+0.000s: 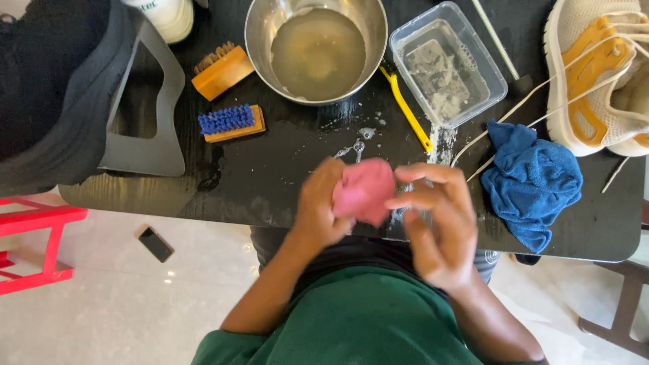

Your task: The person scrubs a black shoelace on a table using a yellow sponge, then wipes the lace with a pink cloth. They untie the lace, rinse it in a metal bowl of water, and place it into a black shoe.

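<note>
Pink cloth (365,189), bunched into a rounded wad with no clear long axis, sits between my two hands above the near edge of the black table (270,176). My left hand (321,206) grips its left side with curled fingers. My right hand (436,226) is half open, its fingertips (405,172) touching the wad's right edge; motion blur hides how firmly they pinch.

Beyond the cloth, splashes of foam (355,145) dot the wet tabletop. A steel bowl (260,27) at the far edge holds cloudy, yellowish water. Just right of it, a clear plastic tub (497,81) holds a shallow layer of sudsy liquid. A yellow-handled brush (405,108) lies slanted between bowl and tub, its handle running toward me. To the left lie two wooden-backed brushes: one with tan bristles (220,71) and, nearer me, one with blue bristles (230,122).

On my right, a crumpled blue towel (534,182) rests on the table, near my right hand but apart from it. Behind the towel, a cream and orange sneaker (591,74) lies with loose white laces (514,111) trailing toward the tub. A dark grey bag (61,101) covers the table's left end. Below, a phone (156,244) lies on the pale floor near a red frame (40,220).
</note>
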